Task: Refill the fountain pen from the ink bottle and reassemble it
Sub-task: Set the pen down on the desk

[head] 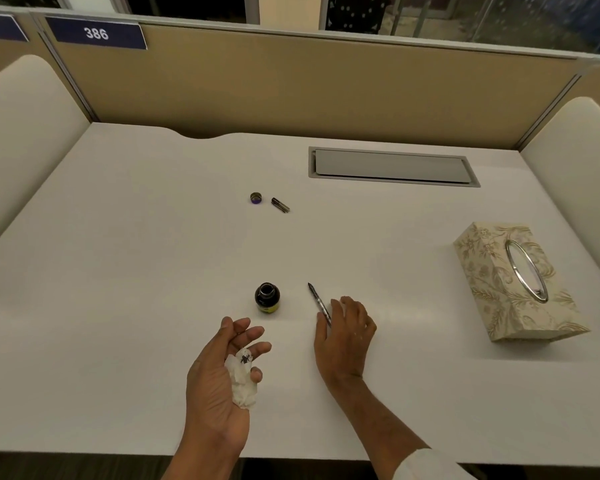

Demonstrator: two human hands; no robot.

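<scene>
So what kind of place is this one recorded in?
Probably a shared study or library carrel, or an office cubicle: a white desk enclosed by tan partition panels, a numbered seat sign reading 386, and a built-in cable hatch in the desktop.

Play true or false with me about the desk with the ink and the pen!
1. The ink bottle has its lid on. False: it stands open; the cap lies farther back.
2. The left hand holds a crumpled tissue with an ink stain. True.
3. The pen section is dipped in the bottle. False: it lies on the desk by the right hand.
4. The tissue box sits on the right. True.
</scene>
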